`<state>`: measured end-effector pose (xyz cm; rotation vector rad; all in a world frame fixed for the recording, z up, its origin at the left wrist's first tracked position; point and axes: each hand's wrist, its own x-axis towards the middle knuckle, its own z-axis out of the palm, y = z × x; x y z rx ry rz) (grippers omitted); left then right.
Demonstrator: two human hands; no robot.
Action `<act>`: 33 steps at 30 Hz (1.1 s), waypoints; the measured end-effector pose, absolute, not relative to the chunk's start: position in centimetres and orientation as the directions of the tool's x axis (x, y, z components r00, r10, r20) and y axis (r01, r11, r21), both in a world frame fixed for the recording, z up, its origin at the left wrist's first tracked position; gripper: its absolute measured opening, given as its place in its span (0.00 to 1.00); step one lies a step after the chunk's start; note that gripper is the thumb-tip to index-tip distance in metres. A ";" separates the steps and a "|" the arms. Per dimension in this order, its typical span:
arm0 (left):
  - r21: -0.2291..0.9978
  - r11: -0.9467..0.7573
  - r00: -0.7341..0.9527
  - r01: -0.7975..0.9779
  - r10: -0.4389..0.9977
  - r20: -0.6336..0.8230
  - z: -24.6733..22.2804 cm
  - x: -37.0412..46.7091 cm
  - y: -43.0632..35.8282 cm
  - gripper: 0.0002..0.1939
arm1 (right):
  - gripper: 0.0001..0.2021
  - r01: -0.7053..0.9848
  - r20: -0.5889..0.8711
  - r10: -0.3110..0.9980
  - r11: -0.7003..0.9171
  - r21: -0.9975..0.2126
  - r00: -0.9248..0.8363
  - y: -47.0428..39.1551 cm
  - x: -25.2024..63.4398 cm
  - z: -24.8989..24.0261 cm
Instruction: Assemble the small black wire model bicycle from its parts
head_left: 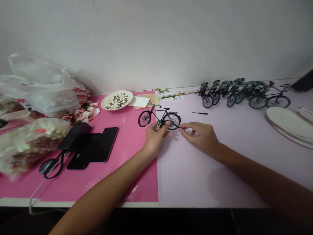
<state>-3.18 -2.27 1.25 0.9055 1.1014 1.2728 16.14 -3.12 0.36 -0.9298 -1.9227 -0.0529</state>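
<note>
Model bicycle (160, 122) in left hand (155, 135), red-printed bag (60, 88)

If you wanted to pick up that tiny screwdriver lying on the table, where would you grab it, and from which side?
I'd pinch the screwdriver by its dark handle, coming from above with thumb and finger across it. It lies flat, its thin shaft pointing left; the handle is thicker and should give a firmer grip. The right hand is nearer.
</note>
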 end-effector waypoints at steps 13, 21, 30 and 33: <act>0.968 0.066 -0.001 -0.240 0.998 -0.068 1.2 -3.1 -2.3 0.25 | 0.01 0.633 0.786 0.573 0.703 -0.325 -0.232 -3.2 16.2 0.2; 0.971 0.039 0.030 -0.234 0.999 -0.032 1.5 -3.1 -2.6 0.25 | 0.02 0.560 0.755 0.593 0.739 -0.373 -0.279 -3.0 16.1 -0.9; 0.982 -0.027 -0.031 -0.188 0.999 0.022 1.2 -2.9 -2.5 0.24 | 0.12 0.576 0.689 0.582 0.766 -0.285 -0.432 -2.3 17.5 1.2; 0.984 -0.020 -0.044 -0.178 0.999 0.013 1.4 -3.0 -2.6 0.22 | 0.16 0.738 0.612 0.712 0.609 -0.292 -0.345 -1.3 19.2 2.2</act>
